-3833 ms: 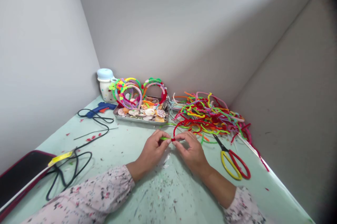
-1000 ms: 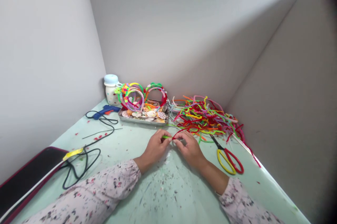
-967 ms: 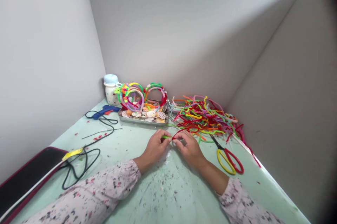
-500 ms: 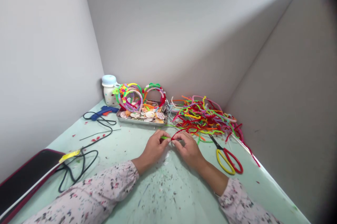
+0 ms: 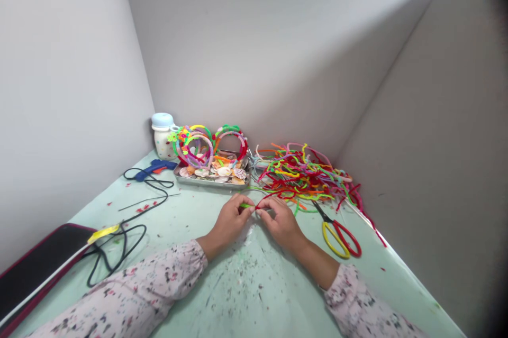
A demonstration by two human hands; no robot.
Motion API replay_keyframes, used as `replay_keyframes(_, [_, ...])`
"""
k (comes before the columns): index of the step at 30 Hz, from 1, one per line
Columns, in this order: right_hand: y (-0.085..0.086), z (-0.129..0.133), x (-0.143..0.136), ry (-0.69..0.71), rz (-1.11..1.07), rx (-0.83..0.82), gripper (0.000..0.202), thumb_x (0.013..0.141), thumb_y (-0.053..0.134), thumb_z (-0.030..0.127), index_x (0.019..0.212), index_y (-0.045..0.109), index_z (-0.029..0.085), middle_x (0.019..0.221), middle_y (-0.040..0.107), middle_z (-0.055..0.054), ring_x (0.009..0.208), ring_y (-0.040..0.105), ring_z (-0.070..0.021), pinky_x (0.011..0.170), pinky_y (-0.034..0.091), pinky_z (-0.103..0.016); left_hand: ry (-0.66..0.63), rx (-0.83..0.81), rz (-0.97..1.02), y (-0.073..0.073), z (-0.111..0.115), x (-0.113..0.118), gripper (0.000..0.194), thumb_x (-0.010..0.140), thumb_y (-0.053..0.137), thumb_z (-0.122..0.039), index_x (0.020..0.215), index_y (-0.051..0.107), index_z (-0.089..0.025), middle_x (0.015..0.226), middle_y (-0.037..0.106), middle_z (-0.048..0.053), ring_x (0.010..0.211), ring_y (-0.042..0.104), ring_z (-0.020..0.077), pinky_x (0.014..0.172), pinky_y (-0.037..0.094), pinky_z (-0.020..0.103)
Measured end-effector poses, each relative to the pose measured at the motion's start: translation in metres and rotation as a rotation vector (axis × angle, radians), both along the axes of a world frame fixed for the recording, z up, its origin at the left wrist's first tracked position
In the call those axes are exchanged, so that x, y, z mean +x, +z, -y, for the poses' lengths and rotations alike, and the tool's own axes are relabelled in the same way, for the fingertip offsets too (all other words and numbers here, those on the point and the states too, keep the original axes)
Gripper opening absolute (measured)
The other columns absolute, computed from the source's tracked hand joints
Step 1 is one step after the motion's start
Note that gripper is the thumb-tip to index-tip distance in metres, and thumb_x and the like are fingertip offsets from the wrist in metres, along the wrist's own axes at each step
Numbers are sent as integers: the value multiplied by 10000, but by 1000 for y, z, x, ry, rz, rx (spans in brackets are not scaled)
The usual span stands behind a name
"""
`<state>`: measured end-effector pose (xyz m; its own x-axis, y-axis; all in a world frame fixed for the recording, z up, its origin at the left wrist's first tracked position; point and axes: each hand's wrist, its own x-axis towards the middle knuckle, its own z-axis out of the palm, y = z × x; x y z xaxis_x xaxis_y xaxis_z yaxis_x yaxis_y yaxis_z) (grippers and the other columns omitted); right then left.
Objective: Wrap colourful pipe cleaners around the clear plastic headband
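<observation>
My left hand (image 5: 231, 220) is closed in a pinch on a bright green pipe cleaner (image 5: 245, 205), just above the middle of the table. Facing it, my right hand (image 5: 283, 225) pinches a red pipe cleaner (image 5: 263, 199) with thumb and fingertips. Red and green meet in the small gap between the two hands; fingers hide how they join. Behind my right hand lies a heap of tangled, many-coloured pipe cleaners (image 5: 305, 174). Scissors (image 5: 331, 221) with one yellow and one red handle rest to its right.
A metal tray (image 5: 210, 183) at the back holds seashells (image 5: 224, 171) and colourful wrapped hoops (image 5: 200, 150). Left of it are a white jar (image 5: 163, 142) with a blue lid and a blue glue gun (image 5: 156, 167). Black cord (image 5: 125, 258) loops beside a dark case (image 5: 43, 261).
The whole view has shifted slightly, so things appear a little further left. Both hands keep nearly the same pinch, with the fingertips close together.
</observation>
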<state>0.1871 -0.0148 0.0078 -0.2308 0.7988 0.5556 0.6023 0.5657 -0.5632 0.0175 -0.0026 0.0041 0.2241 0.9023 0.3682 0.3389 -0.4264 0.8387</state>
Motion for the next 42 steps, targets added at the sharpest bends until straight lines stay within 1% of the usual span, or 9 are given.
replay_keyframes(14, [-1, 0, 0, 2, -16, 6, 61, 821, 565, 225, 849, 616, 205, 856, 641, -31, 862, 553, -194, 805, 409, -342, -4, 27, -19, 1, 0, -1, 149, 805, 525, -277, 825, 625, -168, 807, 570, 26, 765, 529, 155, 678, 407, 252])
replay_keyframes(20, [2, 1, -1, -5, -25, 19, 61, 817, 561, 228, 839, 613, 206, 837, 633, -31, 840, 553, -192, 794, 416, -341, 2, 15, -4, 2, 1, 0, 153, 803, 524, -284, 813, 621, -167, 792, 570, 24, 736, 521, 153, 656, 401, 247])
replay_keyframes(29, [4, 3, -3, -8, -41, 41, 48, 819, 565, 235, 846, 590, 205, 837, 603, -37, 841, 538, -205, 792, 406, -345, -2, 32, 4, 5, 3, 0, 163, 829, 508, -285, 829, 620, -166, 785, 551, 22, 731, 515, 150, 663, 392, 254])
replay_keyframes(35, [5, 4, -2, 10, -41, -1, 101, 876, 500, 245, 839, 585, 207, 836, 596, -34, 838, 531, -198, 790, 396, -337, 1, 5, -1, 3, 3, 0, 158, 833, 503, -284, 838, 610, -169, 786, 536, 20, 721, 509, 148, 653, 387, 251])
replay_keyframes(42, [4, 4, -2, 0, -45, -53, 96, 879, 501, 238, 836, 583, 212, 835, 600, -25, 837, 526, -191, 784, 385, -328, 5, -51, -7, 6, 4, 0, 156, 829, 522, -298, 819, 615, -172, 778, 550, 21, 745, 518, 154, 668, 385, 255])
